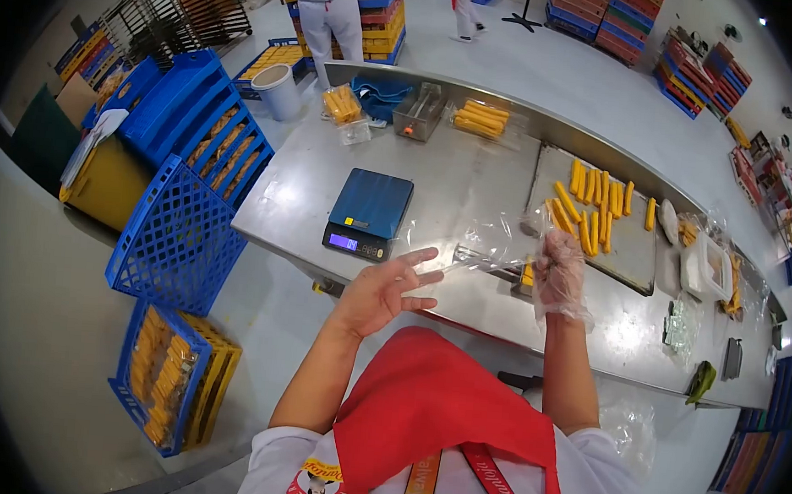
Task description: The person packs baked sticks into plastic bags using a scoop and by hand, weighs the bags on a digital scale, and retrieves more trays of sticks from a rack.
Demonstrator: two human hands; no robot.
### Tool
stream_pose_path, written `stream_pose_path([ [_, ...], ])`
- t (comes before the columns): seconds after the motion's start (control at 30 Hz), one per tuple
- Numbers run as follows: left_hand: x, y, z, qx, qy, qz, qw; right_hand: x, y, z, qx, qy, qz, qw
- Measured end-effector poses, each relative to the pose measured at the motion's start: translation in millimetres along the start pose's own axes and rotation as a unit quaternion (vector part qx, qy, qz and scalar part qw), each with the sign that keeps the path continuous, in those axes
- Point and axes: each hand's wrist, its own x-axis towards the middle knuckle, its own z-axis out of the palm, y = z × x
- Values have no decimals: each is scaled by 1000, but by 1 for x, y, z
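Note:
My left hand (382,294) is bare, palm up, its fingers spread beside the near edge of the steel table. A clear plastic bag (490,240) stretches between my two hands, its edge close to my left fingers. My right hand (561,275), in a clear plastic glove, is closed at the bag's other end. A short yellow piece (528,275) shows just left of the glove; whether it is held cannot be made out. Beyond my right hand, yellow breadsticks (592,201) lie on a metal tray (628,271). A digital scale (370,204) with a lit display stands beyond my left hand.
Bagged breadsticks (481,120) and a metal container (418,113) sit along the table's far side. A white plastic tub (705,267) stands at the right. Blue crates (181,241) are stacked on the left floor. Another person (328,13) stands beyond the table.

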Motion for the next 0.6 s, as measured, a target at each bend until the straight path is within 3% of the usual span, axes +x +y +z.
stream_pose_path([
  [0.1,9,7,-7,-63,60,-12,996,12,22,-8,14,-29,32,999],
  [0.13,13,9,-6,-63,57,-14,996,13,29,-3,-54,-37,65,996],
  [0.17,20,12,-5,122,158,29,979,15,33,1,-122,-46,97,987],
  [0.2,27,17,-3,302,252,72,917,20,30,2,-323,-50,106,939],
  [0.23,33,23,0,304,249,72,917,23,31,5,-322,-47,105,940],
  [0.27,40,32,5,487,243,161,823,27,31,8,-304,-47,79,948],
  [0.3,47,39,8,645,225,244,689,31,32,12,-286,-47,53,956],
  [0.33,56,39,10,697,214,252,636,14,5,39,-210,-84,59,972],
  [0.37,65,36,11,698,211,251,636,-3,-20,64,-208,-81,59,973],
  [0.43,85,27,14,808,154,235,518,-24,-50,103,-120,-209,123,963],
  [0.47,93,24,25,809,147,237,518,-23,-47,114,-118,-204,119,965],
  [0.53,104,19,45,797,131,118,577,-19,-43,128,-265,-265,77,924],
  [0.6,119,18,36,797,122,118,579,16,-20,111,-285,-239,91,924],
])
